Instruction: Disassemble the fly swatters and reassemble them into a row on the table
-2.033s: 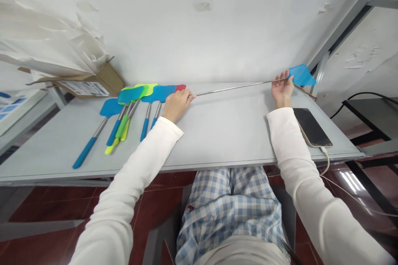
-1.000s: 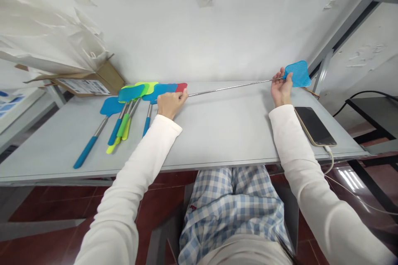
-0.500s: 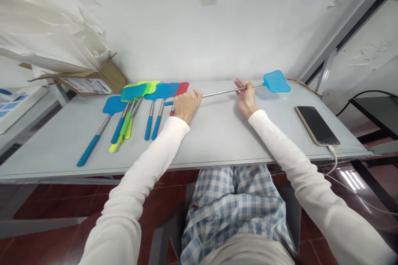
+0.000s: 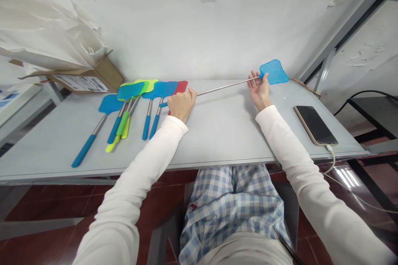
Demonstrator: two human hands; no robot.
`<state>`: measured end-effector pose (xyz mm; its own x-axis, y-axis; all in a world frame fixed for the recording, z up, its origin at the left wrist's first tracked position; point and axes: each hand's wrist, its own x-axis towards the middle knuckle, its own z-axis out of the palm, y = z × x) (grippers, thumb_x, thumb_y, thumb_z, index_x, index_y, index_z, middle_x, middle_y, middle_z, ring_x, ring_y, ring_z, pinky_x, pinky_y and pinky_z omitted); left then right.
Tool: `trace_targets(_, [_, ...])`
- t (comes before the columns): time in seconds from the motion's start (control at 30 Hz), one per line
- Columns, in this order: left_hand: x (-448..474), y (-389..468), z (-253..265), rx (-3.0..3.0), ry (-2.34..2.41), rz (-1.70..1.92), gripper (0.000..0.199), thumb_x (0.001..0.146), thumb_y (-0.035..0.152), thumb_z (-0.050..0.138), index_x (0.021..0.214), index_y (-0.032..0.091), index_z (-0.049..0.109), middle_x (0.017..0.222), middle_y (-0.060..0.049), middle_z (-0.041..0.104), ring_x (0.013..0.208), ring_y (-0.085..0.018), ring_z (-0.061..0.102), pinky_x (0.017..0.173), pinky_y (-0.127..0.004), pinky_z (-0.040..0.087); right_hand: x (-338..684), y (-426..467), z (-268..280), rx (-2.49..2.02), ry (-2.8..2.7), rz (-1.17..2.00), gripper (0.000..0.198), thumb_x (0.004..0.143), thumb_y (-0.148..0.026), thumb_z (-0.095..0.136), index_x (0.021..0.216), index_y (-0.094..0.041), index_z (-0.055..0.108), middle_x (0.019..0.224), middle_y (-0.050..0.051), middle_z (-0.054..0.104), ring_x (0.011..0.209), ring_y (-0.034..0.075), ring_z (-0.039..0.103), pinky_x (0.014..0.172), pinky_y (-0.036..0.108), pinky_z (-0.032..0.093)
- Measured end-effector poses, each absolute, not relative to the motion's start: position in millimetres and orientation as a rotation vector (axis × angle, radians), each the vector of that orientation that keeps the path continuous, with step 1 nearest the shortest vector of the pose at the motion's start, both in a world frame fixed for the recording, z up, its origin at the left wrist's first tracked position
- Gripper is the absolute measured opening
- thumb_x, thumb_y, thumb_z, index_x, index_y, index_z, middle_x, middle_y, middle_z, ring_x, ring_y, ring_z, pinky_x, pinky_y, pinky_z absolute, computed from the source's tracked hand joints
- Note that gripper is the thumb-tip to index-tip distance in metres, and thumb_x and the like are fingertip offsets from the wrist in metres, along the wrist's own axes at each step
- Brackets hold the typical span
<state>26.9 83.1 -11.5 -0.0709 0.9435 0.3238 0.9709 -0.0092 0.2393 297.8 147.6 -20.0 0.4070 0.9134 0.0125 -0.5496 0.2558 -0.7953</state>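
The left hand (image 4: 183, 105) is wrapped around a blue fly swatter (image 4: 274, 72) near one end. The right hand (image 4: 260, 90) pinches it near the other, above the gray table (image 4: 224, 132).

Near centre, the left hand (image 4: 183, 105) hides part of the held blue swatter's (image 4: 274, 71) handle; white sheeting (image 4: 37, 25) is cut off at upper left.

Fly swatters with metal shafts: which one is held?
The blue mesh swatter, longest metal shaft exposed: left hand on its handle, right hand at its neck. The others lie on the grey table.
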Motion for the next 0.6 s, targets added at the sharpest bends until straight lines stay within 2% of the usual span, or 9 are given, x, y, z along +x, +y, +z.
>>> trace_targets(0.17, [31, 86, -10, -1.946, -2.193, -0.613, 0.061, 0.098, 0.032, 0.020, 0.100, 0.003, 0.074, 0.090, -0.027, 0.071, 0.093, -0.034, 0.068, 0.079, -0.043, 0.046, 299, 152, -23, -0.848, -0.505, 0.953, 0.038, 0.104, -0.045, 0.030, 0.080, -0.023, 0.050, 0.086, 0.001, 0.070, 0.090, 0.011, 0.070, 0.088, 0.029, 0.054])
trace_targets(0.3, [30, 91, -11, -1.922, -2.168, -0.702, 0.054, 0.096, 0.029, 0.026, 0.102, 0.003, 0.073, 0.083, -0.023, 0.070, 0.090, -0.031, 0.068, 0.079, -0.040, 0.046, 288, 151, -26, -0.867, -0.490, 0.882, 0.039, 0.103, -0.046, 0.031, 0.077, -0.023, 0.047, 0.077, 0.000, 0.069, 0.089, 0.011, 0.071, 0.086, 0.029, 0.054])
trace_targets(0.43, [40, 85, -11, -1.940, -2.160, -0.720, 0.055, 0.097, 0.030, 0.025, 0.099, 0.002, 0.073, 0.081, -0.023, 0.070, 0.089, -0.031, 0.069, 0.078, -0.040, 0.047, 259, 138, -31, -0.850, -0.558, 0.925, 0.041, 0.098, -0.056, 0.041, 0.076, -0.023, 0.048, 0.080, 0.001, 0.071, 0.093, 0.014, 0.071, 0.084, 0.031, 0.055])
trace_targets(0.6, [63, 70, -7, -2.025, -2.232, -0.612, 0.061, 0.101, 0.027, 0.018, 0.100, 0.001, 0.073, 0.091, -0.028, 0.072, 0.092, -0.033, 0.070, 0.079, -0.042, 0.047, 203, 105, -33, -0.834, -0.694, 1.018, 0.046, 0.091, -0.068, 0.046, 0.080, -0.024, 0.052, 0.091, 0.004, 0.075, 0.096, 0.017, 0.070, 0.082, 0.033, 0.056])
